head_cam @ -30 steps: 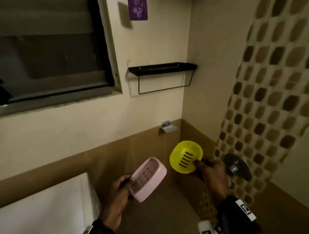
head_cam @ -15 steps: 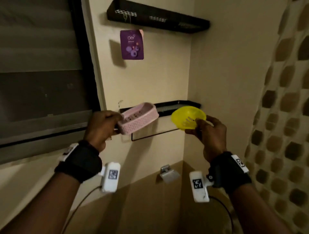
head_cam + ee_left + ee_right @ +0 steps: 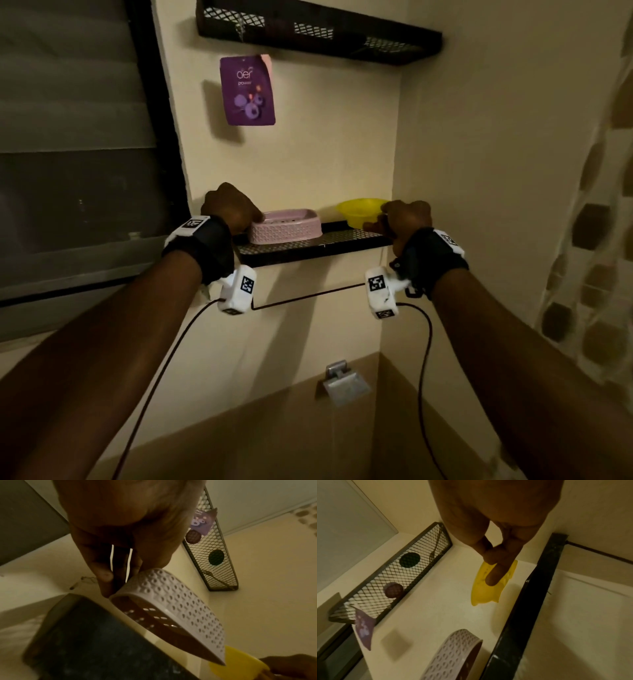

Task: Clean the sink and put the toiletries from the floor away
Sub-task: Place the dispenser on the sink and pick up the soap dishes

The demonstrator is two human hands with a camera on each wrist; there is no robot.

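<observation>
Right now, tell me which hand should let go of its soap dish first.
Left, probably. The pink soap dish already sits flat on the lower black shelf with the left hand at its end. The right hand still pinches the yellow soap dish, seemingly raised.

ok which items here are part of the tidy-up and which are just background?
Job:
- pink soap dish, left hand holding it
- yellow soap dish, right hand holding it
- lower black shelf

Background:
- purple air freshener
- upper shelf
- window
</observation>
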